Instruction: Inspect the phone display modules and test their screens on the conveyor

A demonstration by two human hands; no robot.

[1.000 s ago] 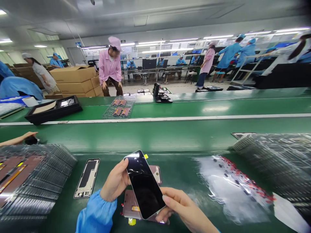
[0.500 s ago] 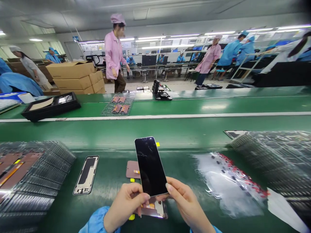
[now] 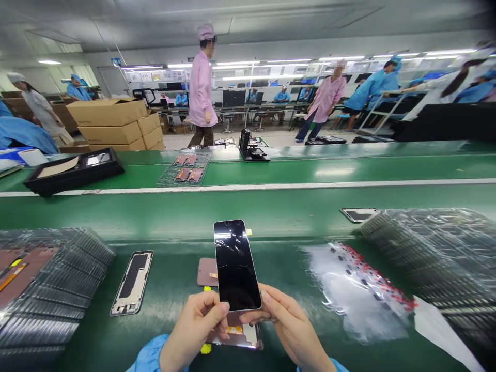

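- The left hand comes up from the bottom edge, left of centre, wrist low and knuckles raised, the forearm slanting inward from a blue sleeve.
- Its thumb points right and presses at the lower left corner of the phone; the other fingers are curled under, partly hidden, so this hand is closed in a pinch on that corner.
- The right hand mirrors it from the other side, back of the hand turned outward, forearm slanting up and to the left.
- Its thumb and fingers grip the lower right corner of the phone, with a fingertip reaching left just below the bottom edge.
- Between the two hands, the phone is held with its dark screen towards the wearer, top end pointing away and leaning slightly left.
- Below and behind the phone, brown panels lie on the green bench: one panel shows at its left side, another lies under the hands.
- A white frame lies well left of the left hand.
- Right of the right hand lies a pile of clear film with red tabs, beside a stack of trays.
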